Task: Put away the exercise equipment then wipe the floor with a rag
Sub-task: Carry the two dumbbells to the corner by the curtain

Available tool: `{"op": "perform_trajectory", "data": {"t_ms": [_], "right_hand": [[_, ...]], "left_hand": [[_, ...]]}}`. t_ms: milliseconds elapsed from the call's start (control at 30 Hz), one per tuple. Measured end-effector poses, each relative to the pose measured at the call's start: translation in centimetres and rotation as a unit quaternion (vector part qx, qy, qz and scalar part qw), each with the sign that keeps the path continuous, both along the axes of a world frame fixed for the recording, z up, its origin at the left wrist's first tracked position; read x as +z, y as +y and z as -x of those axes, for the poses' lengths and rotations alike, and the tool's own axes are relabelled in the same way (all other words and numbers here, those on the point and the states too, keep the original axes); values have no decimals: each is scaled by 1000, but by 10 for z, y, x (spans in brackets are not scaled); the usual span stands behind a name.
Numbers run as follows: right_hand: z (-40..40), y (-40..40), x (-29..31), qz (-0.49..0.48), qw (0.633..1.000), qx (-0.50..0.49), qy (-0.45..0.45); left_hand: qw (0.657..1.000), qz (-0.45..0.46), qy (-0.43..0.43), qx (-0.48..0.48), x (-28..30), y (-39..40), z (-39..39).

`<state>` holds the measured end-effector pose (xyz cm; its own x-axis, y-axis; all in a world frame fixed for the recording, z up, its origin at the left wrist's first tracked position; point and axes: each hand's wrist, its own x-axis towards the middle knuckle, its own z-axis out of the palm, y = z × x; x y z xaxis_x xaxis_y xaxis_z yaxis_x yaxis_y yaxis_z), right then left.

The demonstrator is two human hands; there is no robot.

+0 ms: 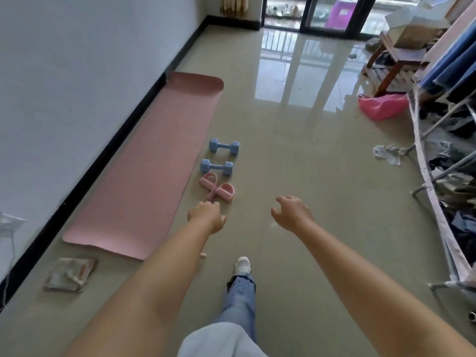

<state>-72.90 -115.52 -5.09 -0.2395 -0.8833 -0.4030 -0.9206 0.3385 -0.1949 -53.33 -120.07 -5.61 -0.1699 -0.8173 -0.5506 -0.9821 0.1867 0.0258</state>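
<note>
A pink exercise mat (144,161) lies flat along the left wall. Beside its right edge sit two light-blue dumbbells, the far dumbbell (223,147) and the near dumbbell (217,167), then a pink pedal resistance band (217,188). A folded rag (70,274) lies on the floor near the mat's front left corner. My left hand (207,216) reaches out in the air just in front of the pink band, fingers curled, holding nothing that I can see. My right hand (292,213) is stretched forward with fingers apart and empty.
A cluttered clothes rack (443,140) lines the right side. A pink bag (381,105), crumpled plastic (389,153) and a wooden chair (401,55) stand at the far right. Glass balcony doors (322,11) close the far end. My foot (242,265) is on the tiled floor.
</note>
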Motion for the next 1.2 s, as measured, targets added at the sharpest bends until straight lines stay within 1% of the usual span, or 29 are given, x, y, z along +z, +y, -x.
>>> {"op": "perform_trajectory", "data": {"t_ms": [100,267,400,533,633,767,867,967,1100,1200], "right_hand": [[31,-78,3,-19,1000,8,6],[74,-183,6,-43,999,12,-2],[113,-269,-6,-70,997,29,-12],[149,-365,-28,-88,993,78,-1],[171,-441,-42,-100,985,143,7],[190,-532,-62,-120,968,219,14],[190,-590,-73,-142,955,262,17],[173,-645,-87,-166,938,304,17],[140,-716,-115,-184,917,354,14],[118,-762,-141,-207,901,382,14]], "left_hand": [[1000,-10,8,7,-3,-79,29],[999,-26,15,21,-2,-186,73],[998,-48,13,36,-14,-266,107],[994,-60,6,90,-36,-338,133],[986,-64,11,154,-52,-387,149],[960,-96,15,263,-78,-441,166],[941,-126,32,313,-93,-469,174],[921,-138,40,363,-107,-498,173],[882,-151,62,442,-135,-544,160],[857,-168,75,482,-158,-583,149]]}}
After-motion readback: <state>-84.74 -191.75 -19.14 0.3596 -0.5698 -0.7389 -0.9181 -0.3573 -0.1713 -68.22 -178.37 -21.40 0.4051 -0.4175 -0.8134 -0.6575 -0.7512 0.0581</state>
